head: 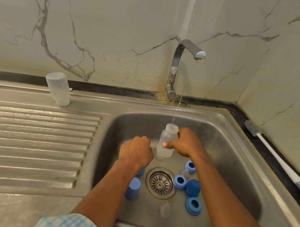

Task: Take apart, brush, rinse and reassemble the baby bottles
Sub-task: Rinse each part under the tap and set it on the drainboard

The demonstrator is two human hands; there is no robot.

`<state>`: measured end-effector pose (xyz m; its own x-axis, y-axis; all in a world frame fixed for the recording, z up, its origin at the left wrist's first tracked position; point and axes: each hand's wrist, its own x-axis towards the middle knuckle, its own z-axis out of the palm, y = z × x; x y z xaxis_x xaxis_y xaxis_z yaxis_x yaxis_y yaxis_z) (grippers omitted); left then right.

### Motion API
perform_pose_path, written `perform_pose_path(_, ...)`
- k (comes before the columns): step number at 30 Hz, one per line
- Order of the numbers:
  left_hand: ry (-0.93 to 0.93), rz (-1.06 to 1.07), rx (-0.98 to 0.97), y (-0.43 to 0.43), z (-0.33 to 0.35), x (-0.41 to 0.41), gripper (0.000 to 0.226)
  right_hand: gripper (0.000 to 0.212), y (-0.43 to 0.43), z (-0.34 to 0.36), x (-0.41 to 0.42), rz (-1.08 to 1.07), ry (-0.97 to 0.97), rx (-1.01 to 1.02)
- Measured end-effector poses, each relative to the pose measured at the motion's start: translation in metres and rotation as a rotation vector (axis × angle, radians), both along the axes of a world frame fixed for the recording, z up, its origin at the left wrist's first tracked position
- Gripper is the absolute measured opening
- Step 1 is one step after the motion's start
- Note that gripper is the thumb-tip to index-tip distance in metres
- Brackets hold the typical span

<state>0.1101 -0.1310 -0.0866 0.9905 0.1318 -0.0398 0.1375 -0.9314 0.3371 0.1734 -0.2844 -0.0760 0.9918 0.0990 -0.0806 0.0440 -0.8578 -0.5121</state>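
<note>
Right hand [185,144]: fingers and thumb curled round clear bottle [166,141], mouth up under tap [176,68] stream. Left hand [136,151]: fingers curled just beside bottle, can't tell if holding anything.

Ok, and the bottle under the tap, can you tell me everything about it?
The bottle is clear, cloudy plastic, with no ring, teat or cap on. Its open threaded neck points up, leaning a little, under the thin water stream from the tap. The right hand grips its middle, thumb across the front, holding it above the sink basin. The left hand is beside it; whether it touches is unclear.
</note>
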Motion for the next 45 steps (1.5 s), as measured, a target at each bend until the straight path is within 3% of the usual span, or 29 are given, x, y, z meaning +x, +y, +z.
perform_pose_path(3,-0.007,0.023,0.015,0.0,0.002,-0.001,0.022,0.051,-0.006,-0.002,-0.008,-0.039,0.04,-0.07)
perform_pose_path(5,-0.004,0.025,0.013,-0.001,0.003,-0.002,0.022,0.051,-0.008,-0.003,-0.01,-0.046,0.013,-0.005)
perform_pose_path(9,0.007,0.021,-0.002,-0.001,0.004,-0.002,0.023,0.048,-0.01,-0.004,-0.016,-0.004,0.195,-0.059)
perform_pose_path(13,0.017,0.003,-0.015,-0.001,0.004,-0.002,0.027,0.04,-0.012,0.001,-0.015,0.064,0.196,0.026)
perform_pose_path(15,0.031,-0.018,-0.02,0.0,0.004,-0.003,0.027,0.041,-0.013,0.0,-0.014,0.082,0.283,-0.026)
perform_pose_path(17,0.051,-0.098,-0.034,0.0,0.002,-0.001,0.029,0.046,-0.015,-0.002,-0.013,0.022,0.252,0.007)
perform_pose_path(19,0.097,-0.226,-0.091,-0.003,-0.004,0.001,0.046,0.057,-0.015,0.002,-0.012,-0.075,0.218,0.172)
perform_pose_path(21,0.144,-0.303,-0.207,-0.007,-0.007,0.0,0.085,0.069,-0.013,0.01,-0.013,-0.171,0.279,0.354)
perform_pose_path(23,0.129,-0.284,-0.276,-0.009,-0.007,-0.001,0.113,0.064,-0.012,0.012,-0.016,-0.209,0.371,0.436)
perform_pose_path(26,0.007,-0.226,-0.261,-0.008,-0.008,0.001,0.094,0.053,-0.017,0.009,-0.016,-0.271,0.524,0.516)
perform_pose_path(28,-0.074,-0.198,-0.267,-0.008,-0.008,0.002,0.074,0.057,-0.019,0.005,-0.013,-0.291,0.595,0.557)
perform_pose_path(32,-0.207,-0.114,-0.419,-0.01,-0.003,0.007,0.065,0.068,-0.019,0.002,-0.003,-0.262,0.672,0.495)
perform_pose_path(34,-0.259,-0.054,-0.491,-0.011,-0.001,0.014,0.063,0.067,-0.015,0.003,0.005,-0.257,0.601,0.443)
perform_pose_path(37,-0.332,0.002,-0.51,-0.017,0.0,0.033,0.067,0.05,-0.009,0.001,0.017,-0.225,0.193,0.336)
perform_pose_path(39,-0.355,0.016,-0.506,-0.025,0.001,0.046,0.075,0.048,-0.006,0.002,0.02,-0.148,-0.007,0.369)
perform_pose_path(42,-0.359,0.008,-0.508,-0.036,-0.001,0.058,0.09,0.049,-0.006,-0.001,0.023,-0.124,-0.111,0.385)
perform_pose_path(45,-0.38,-0.037,-0.489,-0.042,-0.008,0.06,0.091,0.051,-0.01,-0.004,0.032,-0.167,-0.148,0.299)
